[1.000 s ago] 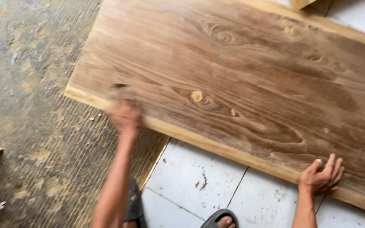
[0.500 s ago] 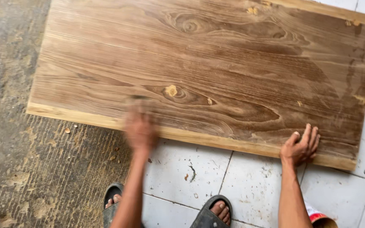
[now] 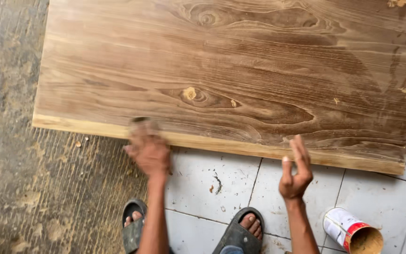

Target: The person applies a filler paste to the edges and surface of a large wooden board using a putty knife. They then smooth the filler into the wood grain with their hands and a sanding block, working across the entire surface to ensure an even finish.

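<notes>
Where the left hand (image 3: 149, 150) presses a small blurred pad, its grip closed on it, against the near edge of the wide brown grained wooden slab (image 3: 231, 75), a slip may scrape knuckles on that edge. The right hand (image 3: 296, 171) hovers just off the same edge, fingers apart, holding nothing. The slab lies flat on the floor, directly ahead of both hands.

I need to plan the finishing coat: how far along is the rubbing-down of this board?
Most of the brown wooden board looks smooth, dusty. The left hand, blurred, rubs its pale near edge; the right hand is lifted off. Yellowish filler spots remain unblended.
</notes>
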